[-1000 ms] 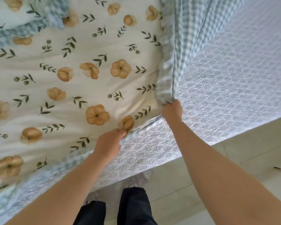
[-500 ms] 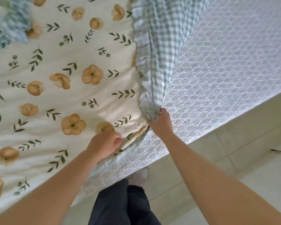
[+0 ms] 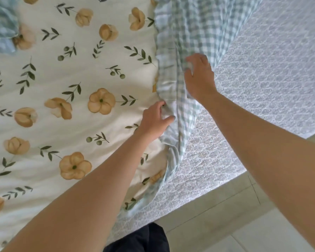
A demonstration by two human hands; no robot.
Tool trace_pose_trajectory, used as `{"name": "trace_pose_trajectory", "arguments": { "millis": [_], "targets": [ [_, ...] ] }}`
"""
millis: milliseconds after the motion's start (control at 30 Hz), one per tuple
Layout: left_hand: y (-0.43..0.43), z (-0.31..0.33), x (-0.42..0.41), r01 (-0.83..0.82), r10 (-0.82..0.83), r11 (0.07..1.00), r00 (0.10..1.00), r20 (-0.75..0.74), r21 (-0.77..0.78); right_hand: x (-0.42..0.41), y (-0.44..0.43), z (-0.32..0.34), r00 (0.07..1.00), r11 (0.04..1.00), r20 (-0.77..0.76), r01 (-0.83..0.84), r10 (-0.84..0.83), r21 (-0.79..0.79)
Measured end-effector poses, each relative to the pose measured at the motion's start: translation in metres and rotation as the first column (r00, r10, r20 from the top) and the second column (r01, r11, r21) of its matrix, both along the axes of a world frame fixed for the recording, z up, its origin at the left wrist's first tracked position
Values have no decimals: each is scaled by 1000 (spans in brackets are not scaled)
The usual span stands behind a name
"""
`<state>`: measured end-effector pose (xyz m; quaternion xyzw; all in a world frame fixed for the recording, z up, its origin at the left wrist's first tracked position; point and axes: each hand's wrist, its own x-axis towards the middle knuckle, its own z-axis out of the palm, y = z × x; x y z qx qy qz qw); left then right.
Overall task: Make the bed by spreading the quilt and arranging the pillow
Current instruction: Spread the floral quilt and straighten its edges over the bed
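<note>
Left hand: pinches quilt hem near the mattress edge.
Right hand: fingers spread, holding nothing, touching the gingham fold that runs away from the person.

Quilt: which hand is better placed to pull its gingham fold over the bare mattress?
Probably right: right hand touches the fold beside the mattress; left hand grips the quilt lower down.

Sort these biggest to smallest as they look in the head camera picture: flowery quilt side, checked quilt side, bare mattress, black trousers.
1. flowery quilt side
2. bare mattress
3. checked quilt side
4. black trousers, cut off by the picture's bottom edge, so only a bit shows
</note>
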<state>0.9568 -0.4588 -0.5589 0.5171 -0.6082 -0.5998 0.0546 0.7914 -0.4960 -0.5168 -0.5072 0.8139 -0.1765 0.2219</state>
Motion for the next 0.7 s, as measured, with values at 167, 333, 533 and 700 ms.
{"name": "trace_pose_trajectory", "arguments": {
  "millis": [167,333,533,700],
  "targets": [
    [-20,0,-27,-91,101,984,993,-58,150,-5,-55,-14,999,984,-35,-27,34,176],
    [-19,-8,-50,-35,41,985,999,-33,167,-13,-81,-28,968,861,-213,-5,132,509],
    [-22,5,-76,96,-94,979,995,22,-180,-49,-73,-32,964,948,-267,74,12,311],
    [-5,15,-106,332,-323,933,943,85,-141,-105,-43,-28,919,894,-98,394,-381,214]
  ]
}}
